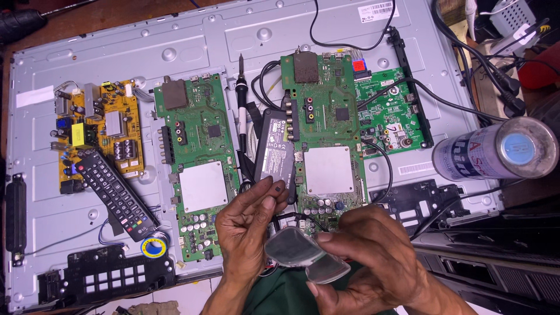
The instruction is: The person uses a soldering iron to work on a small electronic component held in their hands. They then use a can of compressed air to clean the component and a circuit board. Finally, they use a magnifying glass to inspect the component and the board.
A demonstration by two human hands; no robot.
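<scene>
Both hands meet at the 6 o'clock edge of the view over a small clear plastic case (306, 254), grey-tinted and rounded, its two halves lying one over the other; the left hand (248, 224) closes its fingers against the case's left end, thumb raised toward 12 o'clock; the right hand (373, 251) pinches the case's right side between thumb and curled fingers; whether the case holds anything cannot be told. Directly at 12 o'clock from the hands lies a black power adapter (274, 153), overlapping the centre green circuit board (326, 116); a soldering iron (241, 111) lies just beside the adapter at 9 o'clock; a second green circuit board (198, 157) sits further toward 9 o'clock, then a yellow power board (99, 131) with a black remote control (116, 195) across its lower corner; all rest on a grey metal panel (116, 52); a spray can (496, 149) lies on its side at 3 o'clock.
</scene>
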